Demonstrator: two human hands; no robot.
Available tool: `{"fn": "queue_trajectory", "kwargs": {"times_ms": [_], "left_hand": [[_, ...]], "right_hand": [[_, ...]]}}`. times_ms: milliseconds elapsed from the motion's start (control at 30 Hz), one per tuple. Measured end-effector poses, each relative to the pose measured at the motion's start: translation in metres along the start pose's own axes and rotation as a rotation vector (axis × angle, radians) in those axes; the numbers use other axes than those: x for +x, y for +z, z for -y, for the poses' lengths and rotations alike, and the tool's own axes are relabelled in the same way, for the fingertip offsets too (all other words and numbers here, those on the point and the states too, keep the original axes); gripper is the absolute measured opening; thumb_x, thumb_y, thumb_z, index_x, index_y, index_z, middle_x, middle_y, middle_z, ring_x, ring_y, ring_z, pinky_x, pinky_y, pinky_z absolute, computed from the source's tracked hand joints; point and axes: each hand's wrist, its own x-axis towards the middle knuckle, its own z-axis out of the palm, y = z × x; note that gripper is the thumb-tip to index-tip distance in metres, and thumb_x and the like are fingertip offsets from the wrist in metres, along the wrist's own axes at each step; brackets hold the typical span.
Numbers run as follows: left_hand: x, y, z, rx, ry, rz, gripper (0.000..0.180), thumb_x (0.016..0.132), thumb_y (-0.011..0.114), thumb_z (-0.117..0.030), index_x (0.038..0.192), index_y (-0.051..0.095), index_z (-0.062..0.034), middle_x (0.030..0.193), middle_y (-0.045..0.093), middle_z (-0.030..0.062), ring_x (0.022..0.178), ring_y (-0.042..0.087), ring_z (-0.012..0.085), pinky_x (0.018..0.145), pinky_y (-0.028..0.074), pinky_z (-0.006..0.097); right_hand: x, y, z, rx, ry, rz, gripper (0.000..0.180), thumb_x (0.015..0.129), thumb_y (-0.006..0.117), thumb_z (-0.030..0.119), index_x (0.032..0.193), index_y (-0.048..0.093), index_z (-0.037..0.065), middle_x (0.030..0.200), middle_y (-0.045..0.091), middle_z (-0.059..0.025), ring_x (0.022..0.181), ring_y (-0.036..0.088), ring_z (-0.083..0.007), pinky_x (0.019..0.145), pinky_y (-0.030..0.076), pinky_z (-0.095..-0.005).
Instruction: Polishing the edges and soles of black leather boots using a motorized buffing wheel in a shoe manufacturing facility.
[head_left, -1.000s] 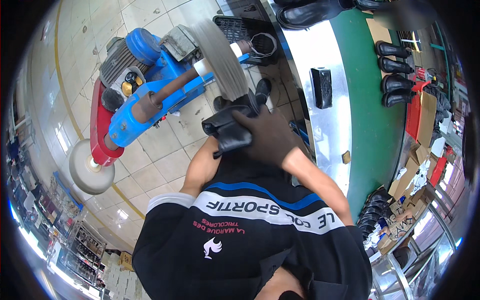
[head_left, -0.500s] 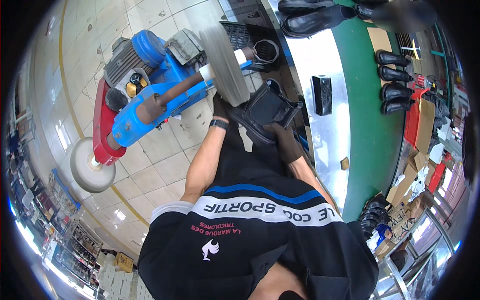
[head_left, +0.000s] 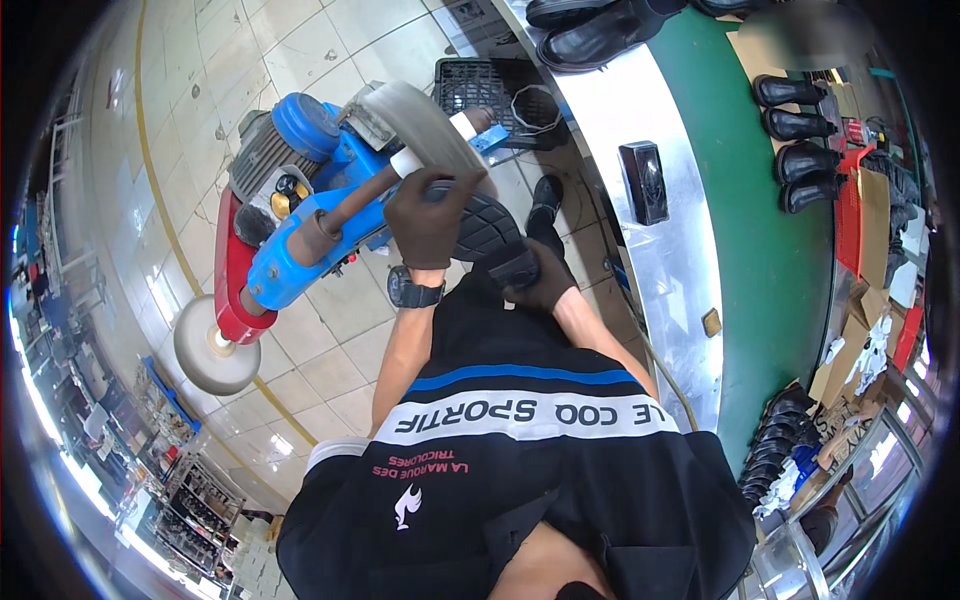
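Note:
A black boot (head_left: 487, 230) is turned with its treaded sole toward me, below a grey buffing wheel (head_left: 432, 125) on a blue machine. Around its heel end, my right hand (head_left: 545, 277), in a brown glove, is closed. My left hand (head_left: 422, 222), gloved alike and wearing a dark wristwatch, curls its fingers at the toe end, just under the wheel's rim. The left hand covers part of the toe. Whether the boot touches the wheel cannot be made out. The wheel's surface looks smeared, as in spinning.
The blue machine (head_left: 295, 255) carries a second, pale wheel (head_left: 215, 345) at its left end. A black plastic crate (head_left: 470, 80) lies beyond it. To my right runs a metal-edged green bench (head_left: 740, 260) with several black boots and a shiny black block (head_left: 643, 182).
The boot has turned from its side to show its sole. My left hand has come from behind the boot to its near side by the toe; my right hand has shifted to the heel.

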Motion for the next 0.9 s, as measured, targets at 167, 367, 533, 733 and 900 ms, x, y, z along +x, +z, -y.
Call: {"fn": "queue_trajectory", "kwargs": {"times_ms": [167,367,533,733,900], "left_hand": [[0.019,0.017,-0.028,0.120,0.247,0.225,0.019,0.067,0.075,-0.024,0.077,0.067,-0.0103,0.068,0.059,0.0058,0.061,0.059,0.0194,0.050,0.046,0.031],[0.022,0.030,-0.062,-0.118,0.537,0.560,0.022,0.070,0.068,-0.027,0.073,0.062,-0.0063,0.063,0.051,0.0082,0.053,0.054,0.0218,0.046,0.044,0.035],[0.007,0.017,-0.076,-0.143,0.881,0.752,0.023,0.072,0.065,-0.030,0.069,0.059,-0.0079,0.062,0.052,0.0075,0.056,0.054,0.0234,0.048,0.043,0.038],[-0.034,-0.039,-0.068,-0.522,0.867,0.515,0.026,0.078,0.062,-0.025,0.092,0.060,-0.0035,0.090,0.057,0.0137,0.083,0.057,0.0255,0.077,0.046,0.034],[-0.093,0.011,0.031,-0.649,-1.212,0.053,0.052,0.088,0.052,-0.042,0.124,0.045,-0.0055,0.110,0.053,0.0130,0.101,0.050,0.0237,0.083,0.043,0.036]], "right_hand": [[0.008,0.024,-0.005,0.645,0.415,0.200,0.052,0.067,0.072,0.022,0.111,0.048,0.012,0.110,0.055,-0.0023,0.098,0.054,-0.0185,0.086,0.045,-0.0347],[0.013,0.017,0.074,0.386,0.077,0.192,0.045,0.075,0.065,0.038,0.109,0.050,0.013,0.112,0.053,-0.0035,0.096,0.055,-0.0190,0.079,0.048,-0.0350],[0.024,-0.012,0.100,0.705,0.426,0.199,0.036,0.076,0.064,0.032,0.102,0.055,0.008,0.098,0.058,-0.0061,0.085,0.058,-0.0189,0.076,0.050,-0.0328],[0.008,-0.025,0.137,1.105,0.857,0.187,0.027,0.078,0.061,0.025,0.093,0.060,0.002,0.081,0.064,-0.0093,0.071,0.062,-0.0186,0.072,0.051,-0.0302],[0.023,-0.005,0.113,1.184,0.708,0.021,0.029,0.078,0.059,0.019,0.099,0.058,0.000,0.089,0.064,-0.0104,0.077,0.062,-0.0195,0.075,0.051,-0.0290]]}}
